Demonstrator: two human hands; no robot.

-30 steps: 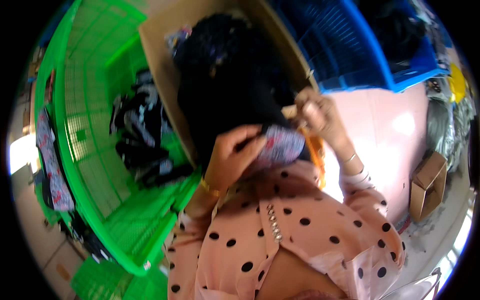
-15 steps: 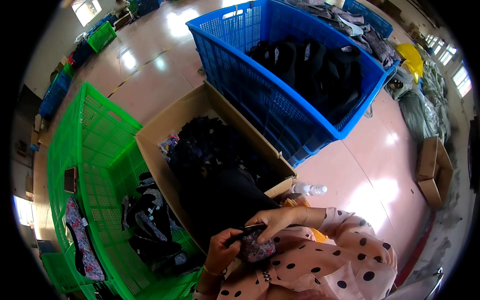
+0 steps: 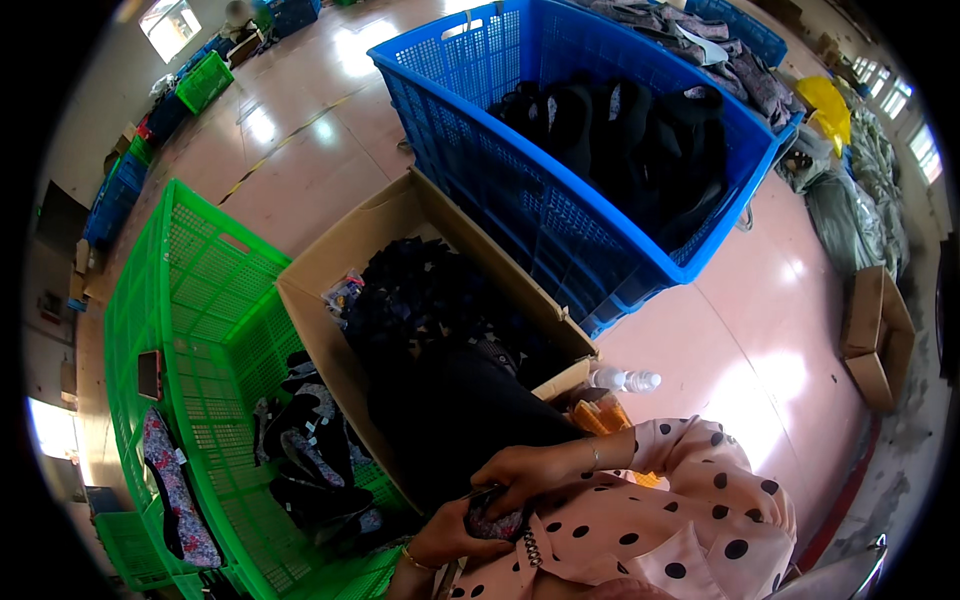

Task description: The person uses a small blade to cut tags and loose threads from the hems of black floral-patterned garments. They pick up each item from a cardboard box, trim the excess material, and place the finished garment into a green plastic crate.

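Close to my body, both hands hold a small cloth shoe (image 3: 495, 524) with a grey, pink-flowered pattern and a dark opening. My left hand (image 3: 446, 537) wraps round its lower side, fingers closed. Above it, my right hand (image 3: 525, 474) presses its fingers over the shoe's top edge and covers much of it. Just beyond my lap stands a cardboard box (image 3: 345, 225) with a heap of dark fabric pieces (image 3: 415, 285) in it. To the left, a green crate (image 3: 215, 330) contains several black and flowered shoes (image 3: 310, 440).
A large blue crate (image 3: 530, 215) full of black shoes (image 3: 630, 130) stands behind the box. On the green crate's rim lie a phone (image 3: 150, 375) and a flowered shoe (image 3: 180, 490). Clear bottles (image 3: 625, 380) stand right of the box, an open carton (image 3: 878, 335) farther right.
My right hand has come down and inward over the shoe. My left hand has turned and now cups the shoe from below; less of its flowered side shows.
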